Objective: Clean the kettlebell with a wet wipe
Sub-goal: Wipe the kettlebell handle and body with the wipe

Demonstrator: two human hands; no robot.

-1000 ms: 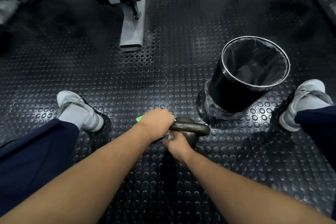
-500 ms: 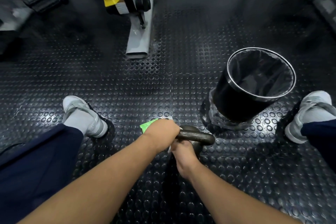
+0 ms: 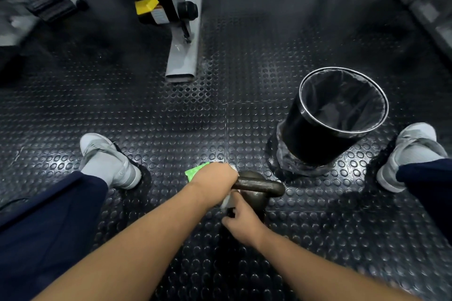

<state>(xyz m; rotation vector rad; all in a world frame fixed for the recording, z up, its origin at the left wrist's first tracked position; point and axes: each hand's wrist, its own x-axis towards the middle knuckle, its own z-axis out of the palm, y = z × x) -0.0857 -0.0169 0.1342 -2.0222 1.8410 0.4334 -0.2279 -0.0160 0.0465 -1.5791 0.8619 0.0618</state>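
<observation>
One dark iron kettlebell (image 3: 263,187) is stood on the studded rubber floor (image 3: 171,124), between the two feet. Its handle is gripped at the left end by the curled fingers of the left hand (image 3: 215,178). Just below those fingers, a white wet wipe (image 3: 226,201) is held in the curled fingers of the right hand (image 3: 241,220) and pressed against the bell's near side. A bright green flat item (image 3: 195,170) is partly hidden just beyond the left knuckles. Well beyond the right fingers, a black lined bin (image 3: 318,139) is seen. Grey shoes (image 3: 107,161) are planted on either side, and a grey machine leg (image 3: 183,56) is set farther off.
</observation>
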